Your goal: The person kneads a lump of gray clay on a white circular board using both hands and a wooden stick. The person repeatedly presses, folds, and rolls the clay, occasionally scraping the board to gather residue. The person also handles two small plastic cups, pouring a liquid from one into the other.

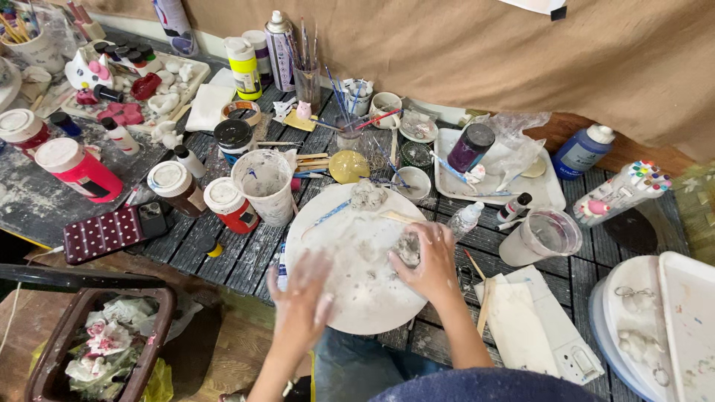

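Note:
A round white board (357,298) smeared with grey clay lies on the dark slatted table in front of me. My right hand (430,260) presses down on a lump of grey clay (407,247) at the board's right side, fingers curled over it. My left hand (304,298) is blurred, fingers apart, over the board's left edge with nothing in it. Another clay lump (368,196) sits at the board's far edge, beside a blue-handled tool (328,213).
A clay-stained plastic cup (264,184), red-labelled jars (231,205), paint bottles and brushes crowd the far side. A clear cup (542,237) and white tray (497,173) stand right. A dotted phone case (112,232) lies left; a bin (104,342) sits below.

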